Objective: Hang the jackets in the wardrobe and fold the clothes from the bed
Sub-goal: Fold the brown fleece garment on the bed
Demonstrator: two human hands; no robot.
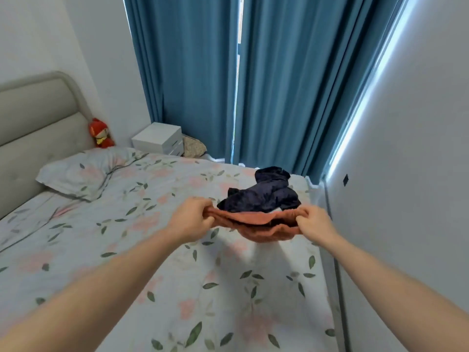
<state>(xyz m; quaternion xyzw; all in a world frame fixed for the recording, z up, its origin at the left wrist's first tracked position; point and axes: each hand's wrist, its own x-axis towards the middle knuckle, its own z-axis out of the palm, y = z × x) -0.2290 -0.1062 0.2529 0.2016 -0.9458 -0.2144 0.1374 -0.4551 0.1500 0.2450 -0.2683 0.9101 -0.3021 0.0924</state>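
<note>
Garment: an orange garment (pixel 256 224) held bunched above the floral bed (pixel 152 250); a dark navy garment (pixel 264 196) heaped just behind it
Grip: left hand (pixel 190 219) and right hand (pixel 314 222) each pinch one end, fingers curled into the cloth
Beyond: pillow (pixel 78 174); blue curtains (pixel 228 85)

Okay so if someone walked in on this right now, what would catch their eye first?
Probably the orange garment, held up over the floral bed with the left hand and right hand each gripping one end. Just behind it a dark navy garment lies crumpled near the bed's far edge, and tall blue curtains fill the background.
</note>
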